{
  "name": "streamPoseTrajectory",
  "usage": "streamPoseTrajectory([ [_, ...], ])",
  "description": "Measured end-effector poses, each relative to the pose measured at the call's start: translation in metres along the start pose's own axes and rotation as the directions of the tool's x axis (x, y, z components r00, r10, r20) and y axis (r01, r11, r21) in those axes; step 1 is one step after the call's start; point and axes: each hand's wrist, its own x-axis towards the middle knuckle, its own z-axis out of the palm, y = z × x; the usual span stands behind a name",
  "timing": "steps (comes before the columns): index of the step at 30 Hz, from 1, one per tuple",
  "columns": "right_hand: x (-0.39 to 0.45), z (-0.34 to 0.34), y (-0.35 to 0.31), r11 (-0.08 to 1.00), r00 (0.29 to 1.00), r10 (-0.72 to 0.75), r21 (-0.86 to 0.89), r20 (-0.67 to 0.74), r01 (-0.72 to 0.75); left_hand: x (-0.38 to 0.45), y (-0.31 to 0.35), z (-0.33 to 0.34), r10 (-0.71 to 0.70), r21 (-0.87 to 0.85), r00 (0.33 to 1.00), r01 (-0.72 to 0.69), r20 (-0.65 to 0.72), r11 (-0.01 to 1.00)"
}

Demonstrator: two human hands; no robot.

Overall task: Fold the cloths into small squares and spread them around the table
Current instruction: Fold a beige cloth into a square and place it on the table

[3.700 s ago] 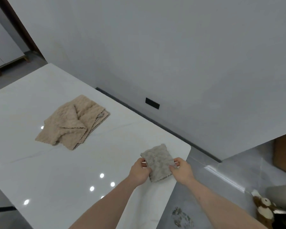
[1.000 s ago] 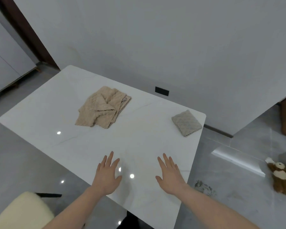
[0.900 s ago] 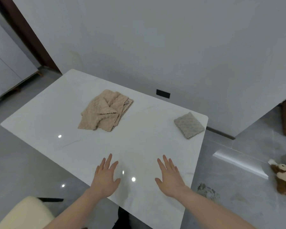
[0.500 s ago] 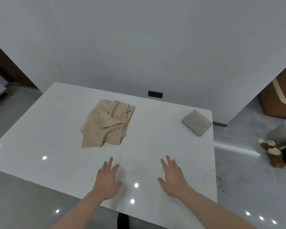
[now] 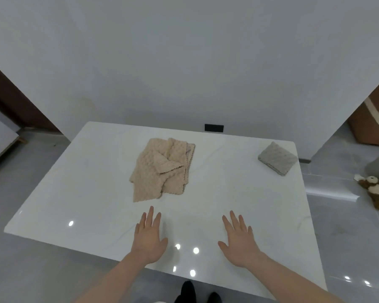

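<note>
While both flat, empty hands [image 5: 150,239] [image 5: 239,242] hover, the beige cloths [image 5: 162,169] lie just beyond the left.

Bare forearms, no sleeves; black shoes [image 5: 188,292] below.

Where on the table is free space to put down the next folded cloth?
Bare table lies left of the beige cloths, between them and the grey folded cloth, and before the left hand and right hand. Only the middle rear is taken.
</note>
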Motion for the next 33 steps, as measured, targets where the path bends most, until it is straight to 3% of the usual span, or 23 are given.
streamPoseTrajectory([
  [6, -0.002, 0.013, -0.023, 0.997, 1.000, 0.016, -0.080, 0.024, -0.014, -0.007, -0.015, 0.010, 0.018, 0.030, 0.999, -0.019, 0.044, 0.999],
  [13, 0.019, 0.013, -0.066, 0.998, 1.000, 0.024, -0.053, 0.007, -0.023, 0.023, -0.066, -0.008, 0.036, 0.093, 0.995, -0.044, 0.088, 0.995],
  [23, 0.076, 0.028, -0.177, 0.970, 0.971, 0.234, 0.081, -0.036, -0.231, 0.130, -0.152, -0.041, 0.218, 0.157, 0.946, -0.260, 0.239, 0.953],
  [28, 0.082, 0.036, -0.224, 0.956, 0.961, 0.272, 0.133, -0.054, -0.263, 0.156, -0.177, -0.044, 0.263, 0.220, 0.897, -0.354, 0.355, 0.909],
  [33, 0.080, 0.037, -0.246, 0.948, 0.955, 0.288, 0.162, -0.072, -0.274, 0.178, -0.174, -0.044, 0.314, 0.220, 0.867, -0.418, 0.387, 0.881],
])
